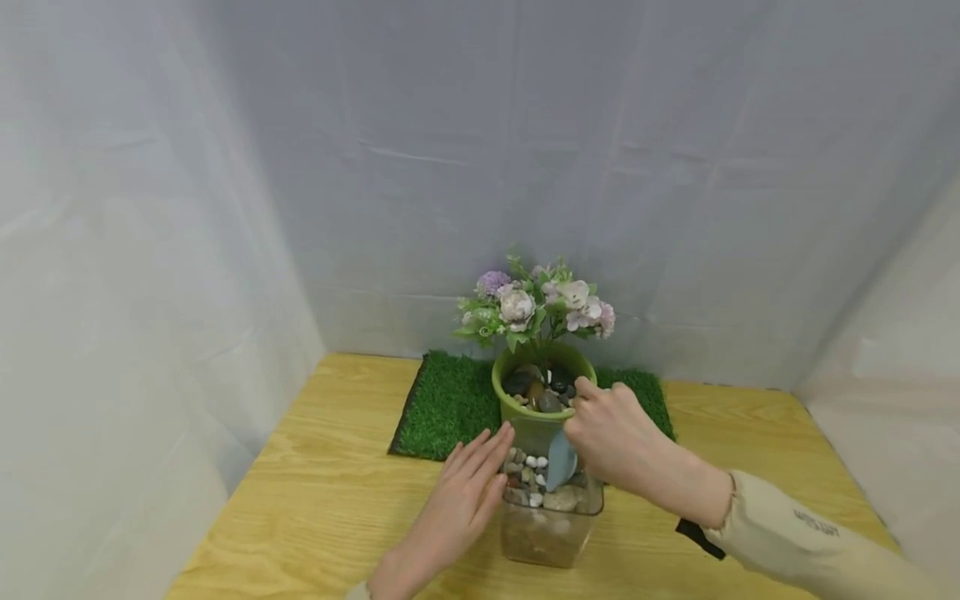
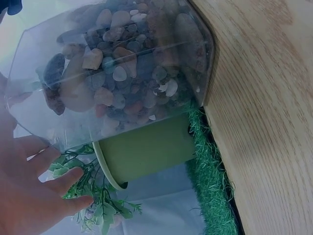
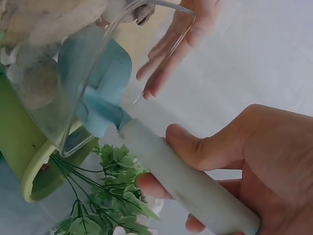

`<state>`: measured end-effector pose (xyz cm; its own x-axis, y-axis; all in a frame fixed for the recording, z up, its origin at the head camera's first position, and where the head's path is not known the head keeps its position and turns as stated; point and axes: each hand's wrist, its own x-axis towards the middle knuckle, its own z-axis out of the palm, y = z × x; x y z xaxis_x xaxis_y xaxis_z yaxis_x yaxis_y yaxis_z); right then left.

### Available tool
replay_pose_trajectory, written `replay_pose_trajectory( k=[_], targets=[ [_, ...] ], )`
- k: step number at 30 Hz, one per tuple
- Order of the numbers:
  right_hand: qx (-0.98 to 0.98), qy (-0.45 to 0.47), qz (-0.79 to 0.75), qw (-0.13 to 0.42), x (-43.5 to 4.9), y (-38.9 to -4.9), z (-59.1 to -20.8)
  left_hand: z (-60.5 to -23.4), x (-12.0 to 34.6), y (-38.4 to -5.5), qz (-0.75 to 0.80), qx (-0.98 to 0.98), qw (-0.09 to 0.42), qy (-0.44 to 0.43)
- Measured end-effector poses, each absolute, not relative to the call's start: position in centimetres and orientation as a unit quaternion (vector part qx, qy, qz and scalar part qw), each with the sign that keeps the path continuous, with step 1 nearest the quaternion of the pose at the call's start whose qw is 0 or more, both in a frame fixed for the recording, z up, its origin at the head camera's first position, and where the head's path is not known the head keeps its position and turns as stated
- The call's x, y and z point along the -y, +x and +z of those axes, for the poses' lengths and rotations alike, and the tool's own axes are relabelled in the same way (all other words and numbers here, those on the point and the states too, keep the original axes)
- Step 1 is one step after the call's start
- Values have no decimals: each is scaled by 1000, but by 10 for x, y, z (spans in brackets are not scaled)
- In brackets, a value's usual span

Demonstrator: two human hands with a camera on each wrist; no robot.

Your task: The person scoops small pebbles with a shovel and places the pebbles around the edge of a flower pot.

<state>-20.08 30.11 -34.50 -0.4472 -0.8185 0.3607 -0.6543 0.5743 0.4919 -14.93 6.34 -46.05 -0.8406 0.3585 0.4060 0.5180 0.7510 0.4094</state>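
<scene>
A clear container [image 1: 547, 546] of stones [image 2: 120, 73] stands on a wood-grain table [image 1: 315, 492], and I take it as the landmark. The person's right hand [image 1: 626, 437] is at its right side, and on the right wrist feed I see thumb and fingers curled around the pale handle [image 3: 188, 178] of a small shovel [image 3: 151, 149]. The handle projects beyond the container's rim; the light-blue blade [image 1: 561, 462] slants down inside, among the stones, which are white, brown and grey.

The left hand [image 1: 461, 504] is at the container's left side, its fingers straight and slightly spread, gripping nothing. Its fingertips are right at the wall near the far left corner; I cannot tell how firmly they touch.

Just behind the container, a green pot [image 2: 146, 152] sits upright on a mat of artificial grass [image 1: 457, 404]. The pot holds darker stones and leafy stems with pink, white and purple flowers [image 1: 517, 307]. Pale sheeting [image 1: 420, 183] hangs behind the container and to both sides.
</scene>
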Motion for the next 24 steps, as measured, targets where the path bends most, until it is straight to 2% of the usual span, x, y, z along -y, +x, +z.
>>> replay_pose_trajectory(
  k=[11,17,24],
  targets=[
    [811,478,-181,285,-292,-212,-344,-461,-64,-150,-262,922,161,-236],
    [828,455,-198,262,-290,-205,-340,-461,-62,-150,-255,923,165,-237],
    [800,487,-188,296,-284,-209,-343,-461,-63,-151,-265,921,154,-240]
  ],
)
